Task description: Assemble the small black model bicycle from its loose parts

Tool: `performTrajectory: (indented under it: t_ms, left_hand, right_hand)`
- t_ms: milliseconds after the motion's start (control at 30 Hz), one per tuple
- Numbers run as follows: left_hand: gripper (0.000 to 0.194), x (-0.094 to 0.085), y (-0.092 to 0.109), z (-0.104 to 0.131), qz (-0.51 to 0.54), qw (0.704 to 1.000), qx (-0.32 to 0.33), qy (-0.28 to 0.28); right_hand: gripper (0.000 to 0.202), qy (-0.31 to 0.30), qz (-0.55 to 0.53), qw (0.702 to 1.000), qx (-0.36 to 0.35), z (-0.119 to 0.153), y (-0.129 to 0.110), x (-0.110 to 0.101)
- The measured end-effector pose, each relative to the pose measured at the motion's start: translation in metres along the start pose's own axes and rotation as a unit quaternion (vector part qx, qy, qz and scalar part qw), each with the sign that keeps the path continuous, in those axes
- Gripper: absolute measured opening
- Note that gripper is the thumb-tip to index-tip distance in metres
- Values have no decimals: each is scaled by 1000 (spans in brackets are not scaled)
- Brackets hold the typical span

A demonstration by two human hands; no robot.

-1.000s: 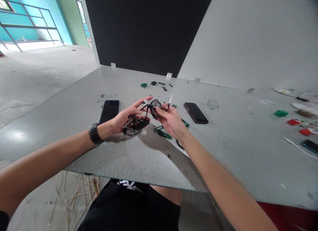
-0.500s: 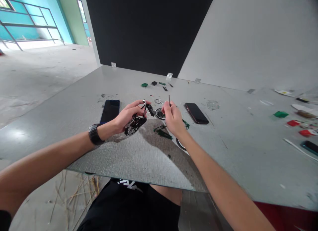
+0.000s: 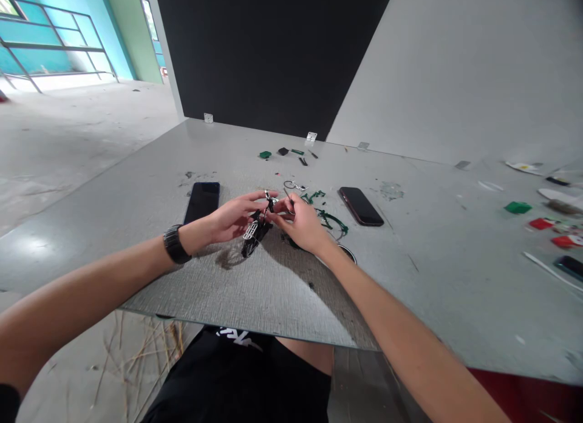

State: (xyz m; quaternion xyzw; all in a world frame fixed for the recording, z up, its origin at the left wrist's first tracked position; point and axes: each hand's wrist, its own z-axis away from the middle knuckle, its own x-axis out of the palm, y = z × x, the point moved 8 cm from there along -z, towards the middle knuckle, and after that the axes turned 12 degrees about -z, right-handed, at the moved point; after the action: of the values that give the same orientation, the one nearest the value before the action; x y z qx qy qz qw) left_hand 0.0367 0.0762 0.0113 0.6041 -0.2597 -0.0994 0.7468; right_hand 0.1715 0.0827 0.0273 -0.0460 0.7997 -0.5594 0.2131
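My left hand (image 3: 228, 218) is closed around a small black model bicycle (image 3: 253, 231), which stands tilted with its silver rack and handlebar showing. My right hand (image 3: 304, 226) meets it at the front of the bicycle, fingers pinched together. A thin dark rod-like tool (image 3: 287, 195) sticks up from the right fingers; its lower end is hidden. Behind and beside the right hand lie green model bicycle frame parts (image 3: 334, 221), partly covered by it. A loose wheel (image 3: 348, 253) shows beside the right wrist. Just beyond the hands rests a small silver part with a ring (image 3: 294, 185).
Phones lie to the left (image 3: 203, 201) and right (image 3: 361, 206) of the hands on the grey table (image 3: 437, 259). Small green and black pieces (image 3: 283, 152) are near the back panel (image 3: 273, 59). Red and green items (image 3: 518, 207) sit far right. The table's front edge is close to my lap.
My right hand has moved left to the bicycle, bringing the rod-like tool along and uncovering more green parts. The bicycle has turned in my left hand, its rack now facing up.
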Motion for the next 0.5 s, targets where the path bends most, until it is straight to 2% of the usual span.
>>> performTrajectory:
  t_ms: [100, 300, 500]
  left_hand:
    - [43, -2, -4, -1, -24, 999, -24, 4]
    - [45, -2, -4, 0, -60, 997, -33, 24]
    - [58, 1, 5, 5, -124, 992, 15, 26]
  right_hand:
    - [45, -6, -32, 999, 7, 0, 3, 2]
    - [48, -6, -41, 999, 12, -1, 7, 1]
    - [45, -10, -12, 1000, 5, -1, 4, 0]
